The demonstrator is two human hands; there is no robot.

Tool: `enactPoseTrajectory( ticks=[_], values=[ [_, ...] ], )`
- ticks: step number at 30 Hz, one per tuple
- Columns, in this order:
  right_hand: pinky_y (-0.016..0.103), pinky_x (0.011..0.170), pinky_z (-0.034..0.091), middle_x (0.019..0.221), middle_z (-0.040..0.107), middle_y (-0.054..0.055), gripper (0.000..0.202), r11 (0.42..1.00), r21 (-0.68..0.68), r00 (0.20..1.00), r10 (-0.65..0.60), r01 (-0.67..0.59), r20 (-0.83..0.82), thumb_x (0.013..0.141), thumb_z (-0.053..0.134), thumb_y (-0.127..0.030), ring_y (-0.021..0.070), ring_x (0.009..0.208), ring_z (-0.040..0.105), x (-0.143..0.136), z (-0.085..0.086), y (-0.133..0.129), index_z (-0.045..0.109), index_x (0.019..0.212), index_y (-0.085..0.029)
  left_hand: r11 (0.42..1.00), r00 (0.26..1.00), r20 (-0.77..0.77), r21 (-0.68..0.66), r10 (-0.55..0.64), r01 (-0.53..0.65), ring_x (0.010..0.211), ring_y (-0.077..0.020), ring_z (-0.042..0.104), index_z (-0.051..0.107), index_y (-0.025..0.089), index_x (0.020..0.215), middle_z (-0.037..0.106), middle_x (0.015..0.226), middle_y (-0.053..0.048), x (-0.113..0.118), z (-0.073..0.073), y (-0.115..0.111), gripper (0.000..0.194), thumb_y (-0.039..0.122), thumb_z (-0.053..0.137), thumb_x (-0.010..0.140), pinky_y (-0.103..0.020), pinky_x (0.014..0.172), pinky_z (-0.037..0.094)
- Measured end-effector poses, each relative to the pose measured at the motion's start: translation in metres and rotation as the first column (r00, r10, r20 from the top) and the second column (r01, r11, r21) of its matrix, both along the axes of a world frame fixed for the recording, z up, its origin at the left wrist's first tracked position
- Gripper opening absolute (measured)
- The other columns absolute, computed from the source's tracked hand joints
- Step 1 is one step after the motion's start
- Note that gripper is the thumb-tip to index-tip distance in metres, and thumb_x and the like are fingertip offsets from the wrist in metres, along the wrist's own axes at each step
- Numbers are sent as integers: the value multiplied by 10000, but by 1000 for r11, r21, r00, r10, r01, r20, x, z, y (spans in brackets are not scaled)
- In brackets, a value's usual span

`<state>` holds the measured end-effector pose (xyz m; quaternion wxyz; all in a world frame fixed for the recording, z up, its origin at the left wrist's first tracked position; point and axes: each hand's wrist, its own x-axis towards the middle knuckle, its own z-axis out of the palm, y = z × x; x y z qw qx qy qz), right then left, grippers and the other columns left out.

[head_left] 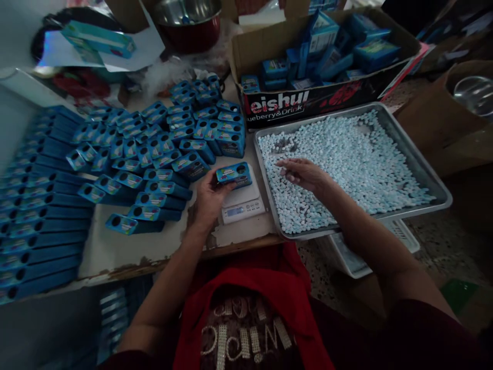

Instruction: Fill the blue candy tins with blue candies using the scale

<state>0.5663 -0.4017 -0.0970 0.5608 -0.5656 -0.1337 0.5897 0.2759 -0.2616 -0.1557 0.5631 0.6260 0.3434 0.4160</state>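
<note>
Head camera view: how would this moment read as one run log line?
left hand: holding blue box at white scale | right hand: over pale pieces in metal tray

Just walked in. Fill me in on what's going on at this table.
A person's left hand holds a small blue box at the white scale. The right hand is over a metal tray of pale blue and white pellets; whether it holds any is unclear. Many similar boxes stand to the left, and more lie in the carton behind.
</note>
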Motion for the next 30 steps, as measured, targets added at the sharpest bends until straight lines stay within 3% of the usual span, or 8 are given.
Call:
enactPoseTrajectory(
  ticks=[2,5,8,13,17,23,26,30],
  values=[
    [121,429,410,688,752,36,218,1000,3,996,-11,10,94,1118,899,-142,55,466,536,6,3,-2,824,915,-113,999,999,-30,23,-33,34,1288,-331,844,776,252,1436,852,1374,-106,-4,2,2,835,437,1123,700,-473,1161,718],
    [127,516,493,700,756,23,272,999,36,977,-41,35,208,996,1039,-177,66,539,601,19,13,-14,810,855,-136,993,994,-108,112,-21,34,1479,-368,776,707,313,1611,799,1541,-132,-20,12,6,963,422,1125,751,-530,1241,681],
    [164,574,552,788,815,46,308,999,48,946,5,-22,324,880,1147,-264,100,623,663,31,28,-31,866,946,-156,979,988,-155,203,11,21,1414,-348,805,726,312,1585,832,1427,-109,-45,25,8,786,408,1039,870,-535,1220,688],
    [219,447,372,743,786,76,475,944,-62,800,308,-324,515,869,1167,-542,111,560,558,23,58,-32,863,881,-177,949,980,-186,314,69,-7,1256,-287,844,802,281,1427,860,1279,-69,-78,44,4,500,278,955,950,-451,1140,707],
    [226,479,416,707,731,18,437,894,-101,726,417,-437,548,816,1211,-448,120,594,593,-3,82,0,870,923,-196,924,978,-175,379,117,-43,1253,-271,839,788,273,1449,855,1299,-55,-94,53,-1,515,187,929,961,-446,1162,707],
    [257,549,585,769,803,42,297,867,-179,659,475,-466,584,860,1163,-242,167,641,724,-26,106,46,892,964,-180,911,991,-98,411,87,-39,1237,-287,849,831,280,1457,864,1305,-59,-126,55,-1,500,274,972,977,-444,1146,726],
    [247,495,536,785,816,74,244,877,-225,650,468,-425,599,928,1117,-192,156,598,712,-34,111,58,876,911,-159,918,993,-75,393,91,-55,1219,-275,853,847,293,1461,872,1307,-53,-133,53,0,519,256,972,959,-426,1138,728],
    [213,449,410,703,747,18,285,918,-189,667,385,-350,638,912,1119,-126,95,519,617,-46,115,66,840,870,-161,926,993,-79,374,87,-51,1159,-262,851,836,278,1457,875,1268,-46,-131,51,1,516,287,955,955,-420,1102,742]
  ],
)
